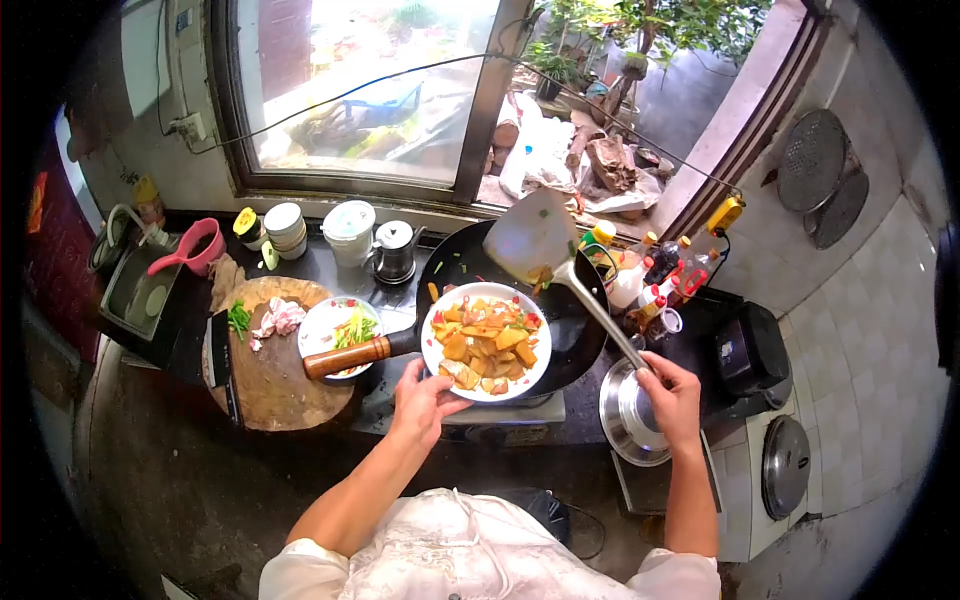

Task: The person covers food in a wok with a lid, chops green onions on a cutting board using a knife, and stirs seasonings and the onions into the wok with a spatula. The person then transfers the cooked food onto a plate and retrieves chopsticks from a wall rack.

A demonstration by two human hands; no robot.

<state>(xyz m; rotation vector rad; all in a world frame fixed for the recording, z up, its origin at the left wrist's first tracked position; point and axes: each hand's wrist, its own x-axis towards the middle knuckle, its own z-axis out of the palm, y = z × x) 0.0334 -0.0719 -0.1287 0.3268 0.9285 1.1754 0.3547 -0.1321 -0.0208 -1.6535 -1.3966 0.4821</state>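
Note:
My left hand (425, 405) grips the near left rim of a white plate (428, 372), the thumb lying over the edge. Cooked potato chunks (485, 345) with red and green bits fill the plate, which is held above the near side of a black wok (575, 345). In my right hand (668, 395) is the long handle of a metal wok spatula (520, 240). Its broad blade is raised over the wok's far side, with scraps of food stuck to it. The wok's wooden handle (345, 357) points left, over a small plate of chopped greens (355, 330).
To the left, a round chopping board (300, 400) bears meat slices (280, 317), green pieces and a cleaver (225, 365). A metal lid (632, 415) lies below my right hand. Sauce bottles (660, 275) crowd the right; a metal pot (393, 250) and tubs stand behind.

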